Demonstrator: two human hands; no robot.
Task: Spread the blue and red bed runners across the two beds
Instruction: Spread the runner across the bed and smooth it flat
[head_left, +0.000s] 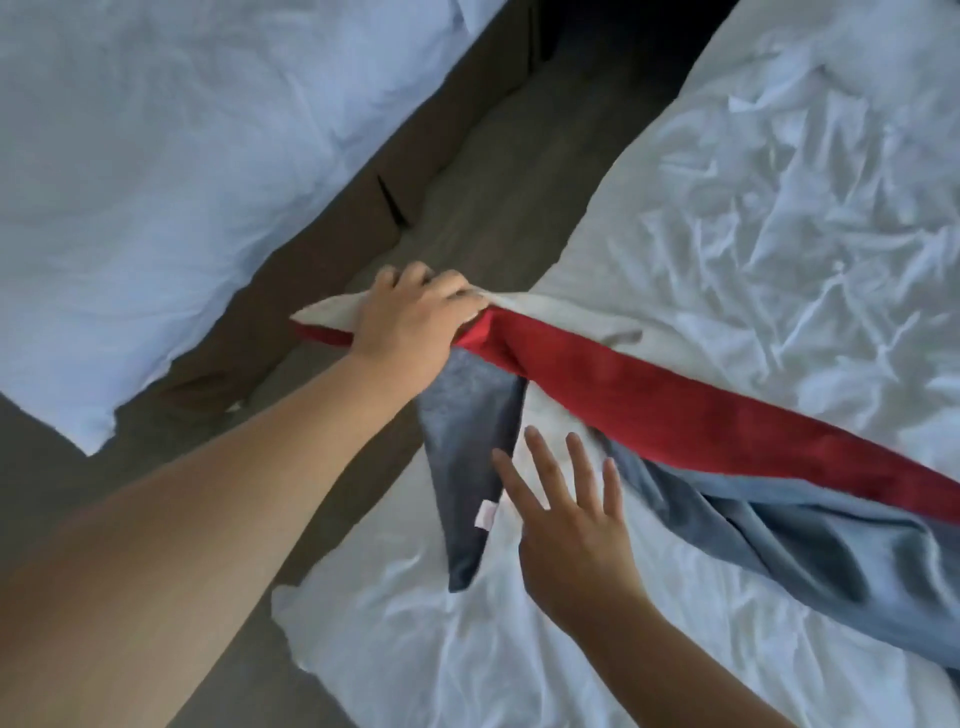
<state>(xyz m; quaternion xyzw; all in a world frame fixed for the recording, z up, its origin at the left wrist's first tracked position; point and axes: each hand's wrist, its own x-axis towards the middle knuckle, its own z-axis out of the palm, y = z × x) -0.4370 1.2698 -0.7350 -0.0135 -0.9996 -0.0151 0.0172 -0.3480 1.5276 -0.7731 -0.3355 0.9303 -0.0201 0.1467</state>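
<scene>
Between the left bed and the right bed, only a narrow strip of dark floor, open toward the top. On the right bed, the red runner, bunched into a long band slanting from its left edge down to the right; below it the blue runner, crumpled, roughly parallel. Over the gap, the left hand, arm outstretched, fingers clamped on the red runner's end, blue end drooping beneath. Above the sheet, the right hand, palm down, fingers spread apart.

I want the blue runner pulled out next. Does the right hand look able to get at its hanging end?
Probably yes: the right hand is open just beside the blue runner, with nothing between them.
</scene>
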